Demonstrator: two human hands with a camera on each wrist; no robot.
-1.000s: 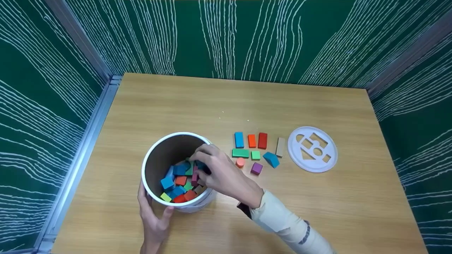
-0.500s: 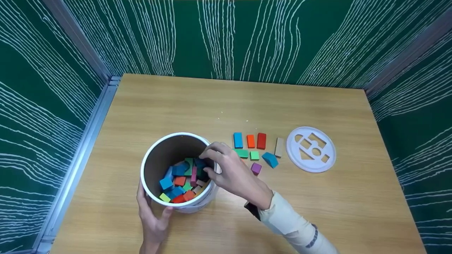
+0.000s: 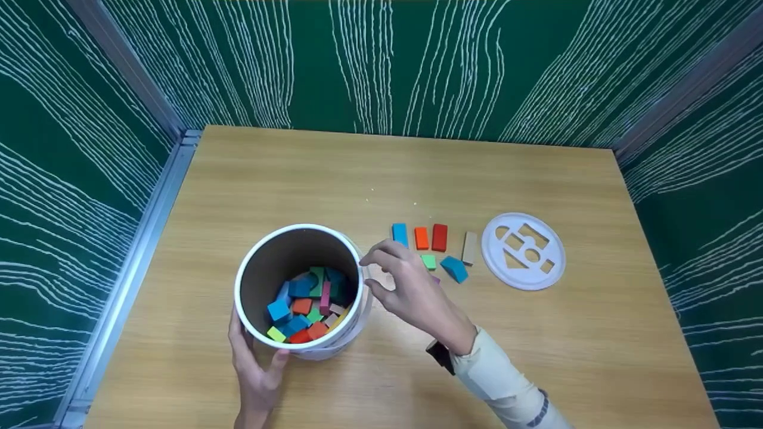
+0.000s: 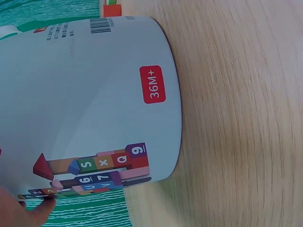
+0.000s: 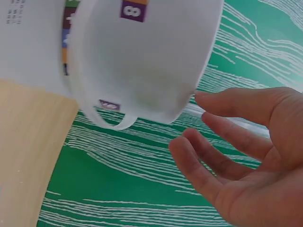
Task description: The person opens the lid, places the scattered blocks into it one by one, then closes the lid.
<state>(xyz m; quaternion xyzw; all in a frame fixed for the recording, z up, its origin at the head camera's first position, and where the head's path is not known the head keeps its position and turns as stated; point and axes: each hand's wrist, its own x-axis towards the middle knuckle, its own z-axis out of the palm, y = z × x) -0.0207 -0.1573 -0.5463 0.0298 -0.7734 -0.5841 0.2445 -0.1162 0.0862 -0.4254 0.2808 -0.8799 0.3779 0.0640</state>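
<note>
Fingers of right hand: bent and spread apart, with a clear gap between tips; pinching no object, as far as visible
Meeting place: at bucket's 3 o'clock side, just beside the rim; impossible to tell if touching or only very near
Bucket: standing upright on table, with long axis vertical and mouth upward; placed to 9 o'clock from right fingertips
Left hand: wrapped round the bucket wall between 6 and 8 o'clock, with thumb parted from other fingers; holding bucket from that side
Blocks inside: heaped at bottom of bucket, in mixed colours; well below the rim
Loose blocks: lying on table between 1 and 3 o'clock from right fingertips; nearer to right hand than to left; beginning with blue block, with long axis along 12 and 6 o'clock
Lid: lying flat beyond loose blocks, towards 3 o'clock; pierced with shaped holes
</note>
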